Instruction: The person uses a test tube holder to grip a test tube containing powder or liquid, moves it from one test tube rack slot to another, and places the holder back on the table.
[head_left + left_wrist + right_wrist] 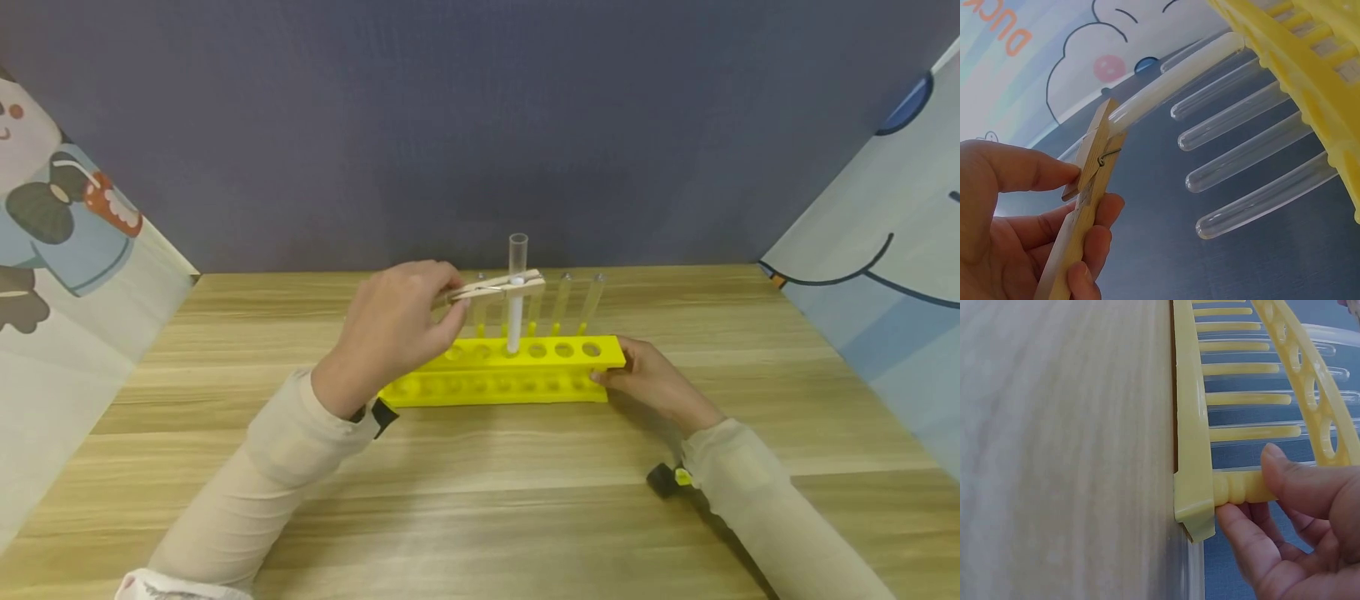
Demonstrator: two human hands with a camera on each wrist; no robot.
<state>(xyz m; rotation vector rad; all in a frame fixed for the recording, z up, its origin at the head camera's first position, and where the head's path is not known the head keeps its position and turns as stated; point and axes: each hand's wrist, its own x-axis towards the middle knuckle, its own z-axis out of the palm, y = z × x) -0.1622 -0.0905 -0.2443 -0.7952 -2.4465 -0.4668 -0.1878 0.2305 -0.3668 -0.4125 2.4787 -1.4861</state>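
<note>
My left hand point(401, 308) holds a wooden test tube clamp point(487, 287) by its handle. Thumb and fingers lie on opposite sides of it in the left wrist view. The clamp's jaws close around an upright glass test tube point(517, 318) with white contents in its lower part. This tube's bottom meets a hole in the top of the yellow test tube rack point(495, 397); how deep it sits I cannot tell. At the rack's right end, my right hand point(660, 382) grips the end post point(1244, 487) between thumb and fingers.
Several clear test tubes point(1241, 119) stand upside down on the pegs point(1250, 399) along the rack's back. The rack rests on a wood-grain table point(480, 500). A dark wall panel point(480, 133) rises behind, with printed cartoon panels at both sides.
</note>
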